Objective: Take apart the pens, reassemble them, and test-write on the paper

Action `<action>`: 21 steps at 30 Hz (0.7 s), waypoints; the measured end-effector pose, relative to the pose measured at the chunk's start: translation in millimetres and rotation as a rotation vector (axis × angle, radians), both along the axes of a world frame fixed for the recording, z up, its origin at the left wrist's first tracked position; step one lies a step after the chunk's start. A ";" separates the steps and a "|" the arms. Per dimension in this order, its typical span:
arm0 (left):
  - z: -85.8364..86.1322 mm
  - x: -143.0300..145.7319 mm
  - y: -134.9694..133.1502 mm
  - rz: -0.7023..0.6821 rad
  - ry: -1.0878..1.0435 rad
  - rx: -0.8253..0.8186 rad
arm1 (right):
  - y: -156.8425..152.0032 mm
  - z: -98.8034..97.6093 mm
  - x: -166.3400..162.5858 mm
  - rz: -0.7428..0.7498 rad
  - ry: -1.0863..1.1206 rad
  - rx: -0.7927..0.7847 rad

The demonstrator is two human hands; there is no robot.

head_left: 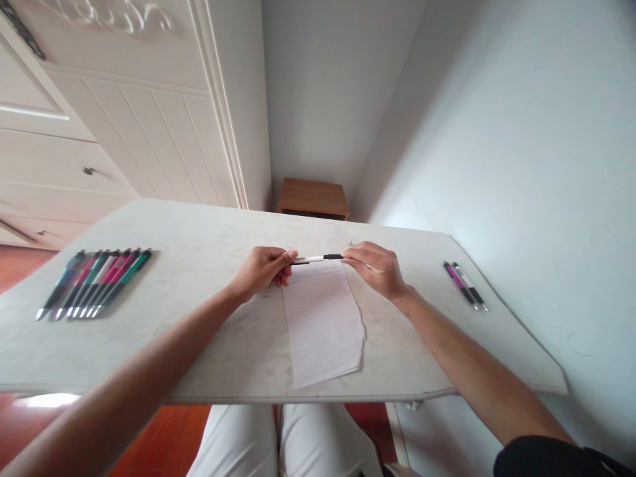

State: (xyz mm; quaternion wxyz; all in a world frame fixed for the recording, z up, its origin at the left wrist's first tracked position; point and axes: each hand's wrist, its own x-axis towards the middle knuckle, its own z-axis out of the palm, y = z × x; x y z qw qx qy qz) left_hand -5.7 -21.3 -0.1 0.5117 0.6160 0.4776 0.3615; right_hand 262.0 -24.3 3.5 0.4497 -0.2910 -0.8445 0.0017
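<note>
A white pen point(314, 259) with a black grip is held level between my two hands, above the top of a sheet of paper. My left hand point(265, 268) pinches its left end, thumb on top. At the black end, the fingertips of my right hand point(375, 265) are closed on the pen; its tip is hidden by them. Below lies the lined paper point(325, 331), torn along its right edge, with faint writing near the top.
On the white table point(209, 245), a row of several coloured pens point(97, 281) lies at the left. Two more pens, one purple point(460, 283) and one white point(470, 285), lie at the right. A wall and a white cabinet point(163, 132) stand behind, with a brown wooden box-like piece point(314, 197) beyond the far edge.
</note>
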 end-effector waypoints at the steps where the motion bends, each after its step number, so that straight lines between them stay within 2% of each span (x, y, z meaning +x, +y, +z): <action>1: -0.6 0.0 0.5 0.008 0.007 0.014 | 0.4 -0.3 0.4 0.006 -0.003 -0.004; 6: -1.0 1.3 0.9 0.055 0.034 0.061 | 0.2 0.1 0.2 0.048 -0.041 -0.017; 13: -4.7 1.9 1.5 0.012 0.041 0.098 | -1.2 0.7 0.6 0.034 -0.003 -0.072; 21: -6.9 1.5 2.8 0.050 -0.045 0.142 | -2.5 -2.9 -1.0 0.030 0.064 -0.171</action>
